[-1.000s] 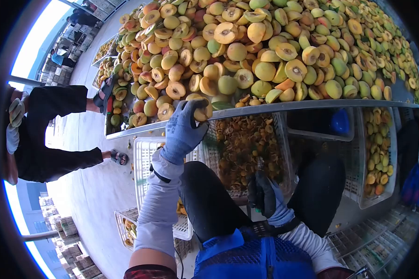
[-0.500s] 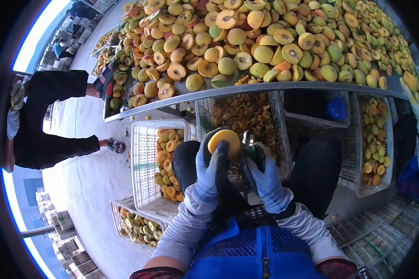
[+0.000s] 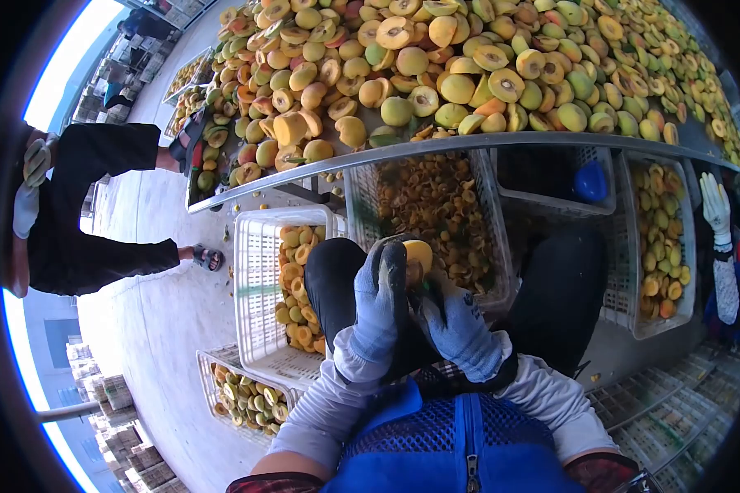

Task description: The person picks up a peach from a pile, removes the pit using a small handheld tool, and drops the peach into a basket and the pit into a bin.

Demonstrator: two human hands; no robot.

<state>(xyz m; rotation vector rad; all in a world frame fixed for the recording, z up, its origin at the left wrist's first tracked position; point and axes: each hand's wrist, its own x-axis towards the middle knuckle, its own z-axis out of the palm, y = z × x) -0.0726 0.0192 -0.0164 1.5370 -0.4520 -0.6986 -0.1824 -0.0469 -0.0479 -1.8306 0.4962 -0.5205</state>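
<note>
My gloved left hand is closed around a yellow peach half above my lap, its cut face turned toward my right hand. My right hand, also gloved, grips a small pitting tool. Fingers and fruit mostly hide this tool, whose metal loop was visible earlier. Both hands are close together, with the tool against or right beside the peach half; actual contact cannot be made out. Just beyond them, under the table edge, stands a crate holding brownish fruit scraps.
A metal-edged table bears heaped peach halves. Crates of halves stand left and right. A blue object lies in another crate. One person stands left; another person's gloved hand shows right.
My right hand has brought the tool up to the peach half, and the left hand has turned the fruit. At right, the other person's gloved hand has moved down off the table's fruit.
</note>
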